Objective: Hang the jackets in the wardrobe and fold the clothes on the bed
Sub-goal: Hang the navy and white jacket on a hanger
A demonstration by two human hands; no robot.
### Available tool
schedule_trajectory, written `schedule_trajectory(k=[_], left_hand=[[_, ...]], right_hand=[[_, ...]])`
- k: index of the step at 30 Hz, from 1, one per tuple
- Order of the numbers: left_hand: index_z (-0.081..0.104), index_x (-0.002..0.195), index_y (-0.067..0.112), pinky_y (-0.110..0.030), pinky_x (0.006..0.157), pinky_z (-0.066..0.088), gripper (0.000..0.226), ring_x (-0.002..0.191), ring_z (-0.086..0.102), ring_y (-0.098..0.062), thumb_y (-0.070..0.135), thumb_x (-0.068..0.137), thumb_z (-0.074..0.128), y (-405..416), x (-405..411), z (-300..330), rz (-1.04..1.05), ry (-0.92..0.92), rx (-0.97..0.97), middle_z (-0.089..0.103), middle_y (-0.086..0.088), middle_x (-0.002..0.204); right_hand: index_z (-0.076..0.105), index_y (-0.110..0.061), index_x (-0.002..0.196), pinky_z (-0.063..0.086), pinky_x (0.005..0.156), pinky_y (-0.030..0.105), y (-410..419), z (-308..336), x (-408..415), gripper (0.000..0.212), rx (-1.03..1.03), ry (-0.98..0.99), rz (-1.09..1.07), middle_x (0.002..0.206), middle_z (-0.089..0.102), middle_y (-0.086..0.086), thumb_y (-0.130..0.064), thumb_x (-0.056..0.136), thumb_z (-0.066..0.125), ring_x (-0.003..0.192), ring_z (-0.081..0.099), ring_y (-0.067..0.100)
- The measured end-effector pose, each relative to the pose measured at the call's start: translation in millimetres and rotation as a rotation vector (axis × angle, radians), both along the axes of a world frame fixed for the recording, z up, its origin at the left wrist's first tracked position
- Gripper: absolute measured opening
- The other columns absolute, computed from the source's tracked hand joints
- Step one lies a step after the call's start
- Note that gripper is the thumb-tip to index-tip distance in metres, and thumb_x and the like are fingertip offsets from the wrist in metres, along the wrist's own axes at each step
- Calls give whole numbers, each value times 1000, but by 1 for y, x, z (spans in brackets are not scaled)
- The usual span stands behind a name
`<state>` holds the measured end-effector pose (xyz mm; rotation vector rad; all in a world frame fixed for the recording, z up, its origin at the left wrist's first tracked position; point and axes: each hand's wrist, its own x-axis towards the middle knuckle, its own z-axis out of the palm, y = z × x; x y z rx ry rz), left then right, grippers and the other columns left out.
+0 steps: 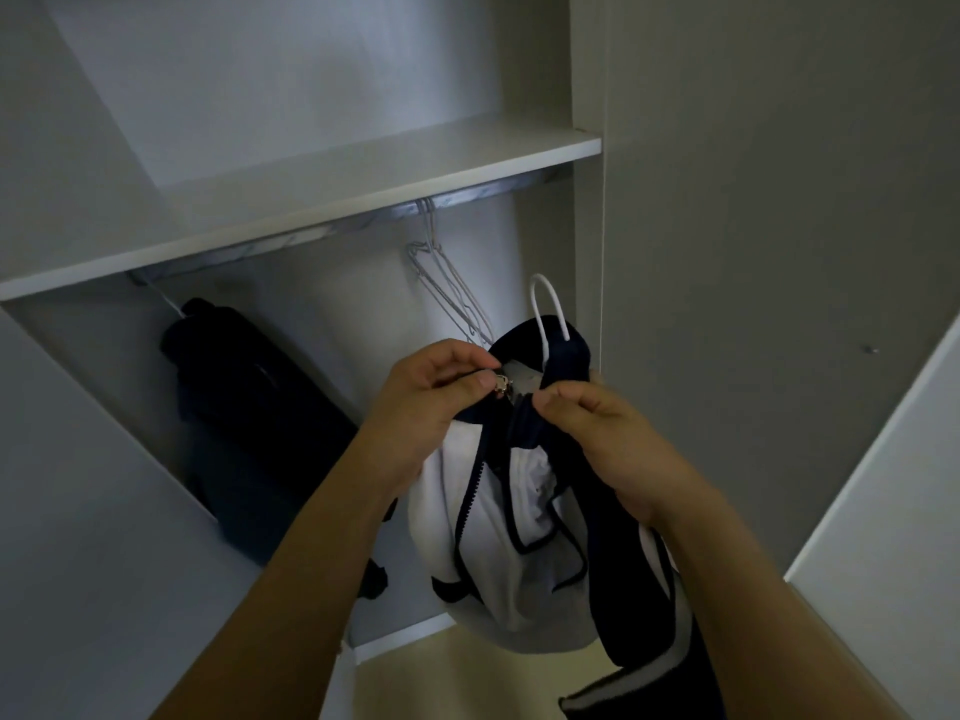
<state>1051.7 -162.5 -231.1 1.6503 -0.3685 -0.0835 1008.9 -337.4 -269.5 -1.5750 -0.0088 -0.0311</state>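
Note:
A white and navy zip jacket [498, 537] hangs on a white hanger [545, 309] in front of the open wardrobe. My left hand [421, 407] pinches the metal zipper pull [502, 385] at the collar. My right hand [597, 433] grips the other side of the collar, just right of the zipper. The hanger's hook sticks up above the collar, below the rail [322, 231] and not on it. A dark jacket [249, 423] hangs from the rail at the left.
Several bare wire hangers [447, 283] hang from the rail's right part. A white shelf [311, 200] runs above the rail. A wardrobe door [779, 252] stands to the right, with another panel [78, 537] to the left.

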Motion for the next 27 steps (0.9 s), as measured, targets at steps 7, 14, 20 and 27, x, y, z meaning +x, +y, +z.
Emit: schedule_trajectory(k=[7,14,20,27], left_hand=[[72,93,11,-30,87,52,12,87,68,-15,2,88,66,-6,-13,-1,-15,16,53,74,-4,89],[71,91,12,-22,79,53,13,84,70,-13,1,88,66,-9,-19,-3,-41,29,55,75,-2,88],[71,89,12,-23,78,52,13,82,69,-12,0,88,66,-12,-21,-3,-64,40,65,75,-1,85],[72,88,12,-22,76,53,13,81,69,-14,0,87,66,-11,-22,-3,-93,59,57,75,-3,84]], right_hand=[[71,-2,85,43,100,44,-6,6,-15,23,-26,-15,37,119,53,26,-15,95,56,103,59,33],[67,3,80,45,90,43,-9,5,-19,24,-27,-10,50,112,53,27,-13,95,56,91,56,26],[70,-5,79,45,91,39,-8,8,-23,22,2,-15,63,116,52,31,-12,94,56,93,57,24],[68,-5,74,45,81,32,-12,9,-24,26,-19,-16,65,107,53,26,-12,95,55,86,56,20]])
